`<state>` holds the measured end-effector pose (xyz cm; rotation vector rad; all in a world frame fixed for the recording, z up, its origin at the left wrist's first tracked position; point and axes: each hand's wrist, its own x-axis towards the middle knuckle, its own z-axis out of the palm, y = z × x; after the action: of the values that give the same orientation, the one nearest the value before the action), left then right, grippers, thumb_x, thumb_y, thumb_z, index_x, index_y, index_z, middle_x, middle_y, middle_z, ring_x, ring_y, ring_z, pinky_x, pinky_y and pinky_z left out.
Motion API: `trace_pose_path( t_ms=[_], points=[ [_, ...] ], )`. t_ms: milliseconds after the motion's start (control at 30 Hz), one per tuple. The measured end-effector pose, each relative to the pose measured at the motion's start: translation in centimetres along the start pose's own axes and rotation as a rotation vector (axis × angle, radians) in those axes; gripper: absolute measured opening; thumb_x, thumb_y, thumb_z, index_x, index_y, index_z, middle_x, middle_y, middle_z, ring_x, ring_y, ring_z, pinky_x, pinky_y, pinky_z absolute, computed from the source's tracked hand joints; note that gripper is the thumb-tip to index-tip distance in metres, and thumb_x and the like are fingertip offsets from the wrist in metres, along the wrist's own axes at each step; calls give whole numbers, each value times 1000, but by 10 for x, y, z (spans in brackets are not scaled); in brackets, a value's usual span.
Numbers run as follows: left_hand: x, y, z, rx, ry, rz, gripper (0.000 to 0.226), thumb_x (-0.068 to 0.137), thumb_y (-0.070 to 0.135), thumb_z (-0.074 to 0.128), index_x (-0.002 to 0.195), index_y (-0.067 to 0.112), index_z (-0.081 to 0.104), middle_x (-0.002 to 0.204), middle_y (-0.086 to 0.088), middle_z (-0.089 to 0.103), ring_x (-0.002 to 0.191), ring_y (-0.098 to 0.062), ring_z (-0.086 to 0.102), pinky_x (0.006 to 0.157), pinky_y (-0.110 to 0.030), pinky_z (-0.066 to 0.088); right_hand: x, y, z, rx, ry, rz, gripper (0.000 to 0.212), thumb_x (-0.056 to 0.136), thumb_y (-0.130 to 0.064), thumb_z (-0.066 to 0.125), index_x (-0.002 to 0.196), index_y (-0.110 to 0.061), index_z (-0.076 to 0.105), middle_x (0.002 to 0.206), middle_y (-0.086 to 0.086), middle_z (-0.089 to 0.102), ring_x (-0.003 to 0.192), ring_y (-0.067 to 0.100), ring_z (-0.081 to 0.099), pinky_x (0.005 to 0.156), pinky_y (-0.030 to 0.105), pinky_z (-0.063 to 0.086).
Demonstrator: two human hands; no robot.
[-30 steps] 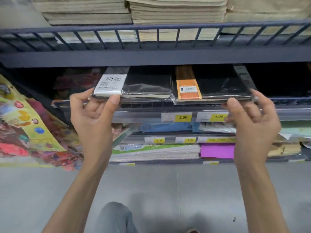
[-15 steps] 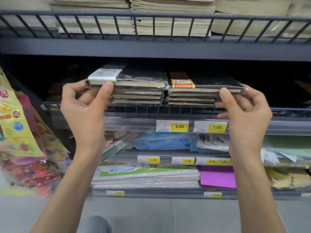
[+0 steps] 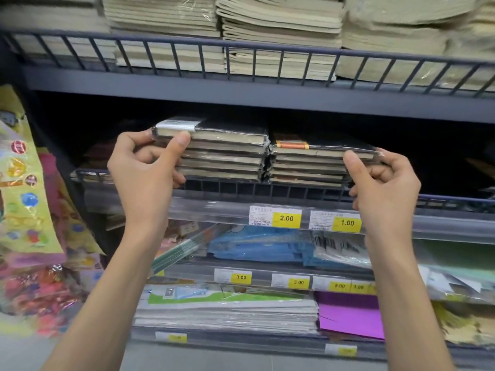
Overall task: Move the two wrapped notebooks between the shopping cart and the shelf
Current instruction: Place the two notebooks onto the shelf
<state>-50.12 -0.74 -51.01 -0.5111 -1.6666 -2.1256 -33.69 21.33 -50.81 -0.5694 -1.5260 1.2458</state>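
Two plastic-wrapped black notebooks lie side by side on top of two stacks on the middle shelf (image 3: pixel 267 190). The left notebook (image 3: pixel 227 133) has a white barcode label at its near-left corner. My left hand (image 3: pixel 146 164) pinches that corner, thumb on the page edge. The right notebook (image 3: pixel 324 151) carries an orange band. My right hand (image 3: pixel 383 183) grips its right end, thumb against the front edge. Both notebooks sit flat, level with the stack tops. No shopping cart is in view.
Above is a railed shelf (image 3: pixel 241 57) piled with beige paper pads. Price tags (image 3: pixel 286 218) line the clear strip below. Lower shelves hold blue packs (image 3: pixel 257 250), white-green pads (image 3: pixel 227 309) and purple paper (image 3: pixel 351 317). Colourful sticker sheets (image 3: pixel 26 196) hang at left.
Both hands carried the two notebooks up and forward into the shelf, from tilted in front of the rail to lying flat on top of the stacks. The view has moved closer.
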Motion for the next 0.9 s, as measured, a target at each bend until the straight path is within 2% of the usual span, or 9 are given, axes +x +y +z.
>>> trace_pose_path(
  t_ms=[100,200,267,433,600,700,800,900],
  points=[
    [0,-1,3,15,-3,2,37,83,36,80,96,22,48,54,-1,55,43,-18,46,56,-31,44,3,3,2,-31,-2,-19,45,89,-39,72,124,-18,53,71,-2,57,61,9,53,62,29,46],
    [1,-2,2,33,-40,-2,38,81,42,80,95,27,48,56,-6,49,52,-22,41,68,-40,43,5,4,1,-50,7,-10,45,88,-41,73,124,-21,53,73,-1,58,66,11,54,72,36,49],
    [2,-2,-1,60,-57,-7,39,81,46,79,97,28,48,59,-10,49,53,-21,40,70,-42,42,5,5,2,-66,4,0,44,88,-42,73,122,-24,52,72,-3,58,67,11,56,74,39,51],
    [4,-3,-2,62,-85,-14,37,83,46,77,99,30,49,58,-8,48,53,-19,41,70,-39,43,3,5,-1,-88,2,13,55,88,-46,71,134,-22,51,76,-4,62,68,7,57,74,34,51],
    [2,-7,-17,25,-142,-39,31,92,33,71,115,20,57,59,-1,59,50,-16,49,50,-26,43,-15,0,-5,-112,45,-13,71,92,-45,66,150,-19,35,97,-2,70,66,6,63,68,31,52],
    [2,-19,-36,84,-192,-32,38,92,33,70,124,16,57,68,-2,64,50,-14,52,52,-20,44,-36,-1,0,-139,137,-108,51,94,-41,65,135,-18,46,95,-1,68,65,18,64,62,37,52],
    [2,-27,-52,195,-225,-19,37,90,37,72,120,17,61,75,0,67,54,-10,57,53,-19,46,-54,0,15,-172,82,-155,21,94,-38,66,107,-21,61,86,-5,66,72,22,64,67,41,56],
    [1,-34,-62,338,-260,2,30,89,38,73,113,20,65,84,0,69,61,-13,62,54,-18,49,-67,6,35,-242,-68,-166,11,94,-33,67,94,-22,67,82,-11,66,71,8,61,66,24,53]
  ],
)
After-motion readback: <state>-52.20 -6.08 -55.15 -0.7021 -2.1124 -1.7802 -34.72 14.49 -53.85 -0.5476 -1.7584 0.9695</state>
